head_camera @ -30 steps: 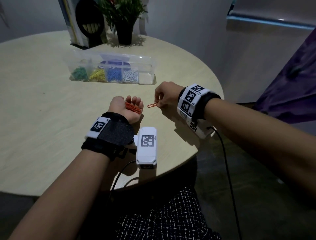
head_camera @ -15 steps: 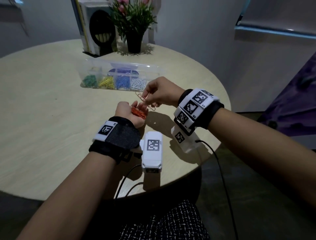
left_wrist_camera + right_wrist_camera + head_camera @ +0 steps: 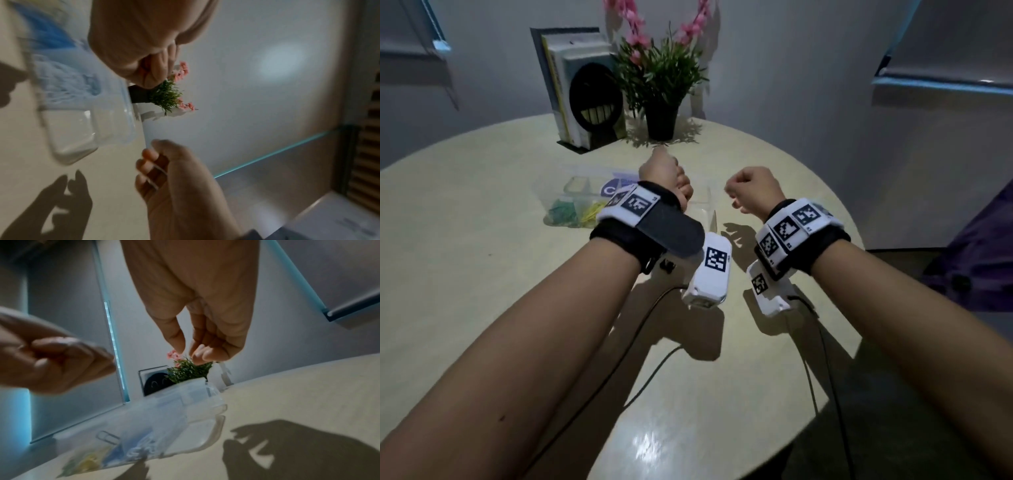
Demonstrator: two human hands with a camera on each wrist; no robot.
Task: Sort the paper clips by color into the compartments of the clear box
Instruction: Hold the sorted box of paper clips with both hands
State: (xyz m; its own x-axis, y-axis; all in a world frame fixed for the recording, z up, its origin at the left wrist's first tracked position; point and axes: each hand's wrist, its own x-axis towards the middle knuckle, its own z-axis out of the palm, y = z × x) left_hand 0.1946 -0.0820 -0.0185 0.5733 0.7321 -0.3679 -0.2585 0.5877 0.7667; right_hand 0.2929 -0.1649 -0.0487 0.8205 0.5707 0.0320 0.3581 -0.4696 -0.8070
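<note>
In the clear box (image 3: 709, 219) on the table (image 3: 465, 274), green clips (image 3: 563, 211) and yellow clips (image 3: 591, 213) already lie sorted, while its right end compartment looks empty. Above it the left hand (image 3: 666, 176) is curled into a fist; what it holds I cannot tell. The right hand (image 3: 753, 186) is curled too, seemingly empty.

Head above; wrists low, boxward.

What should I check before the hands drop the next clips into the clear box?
1. Clear box lid open: ok.
2. End compartment empty: ok.
3. Left hand over the box: ok.
4. Left hand's load: cannot tell, the fist is closed and hides its contents.
5. Right hand holding a clip: cannot tell, the fingers are pinched together.
</note>
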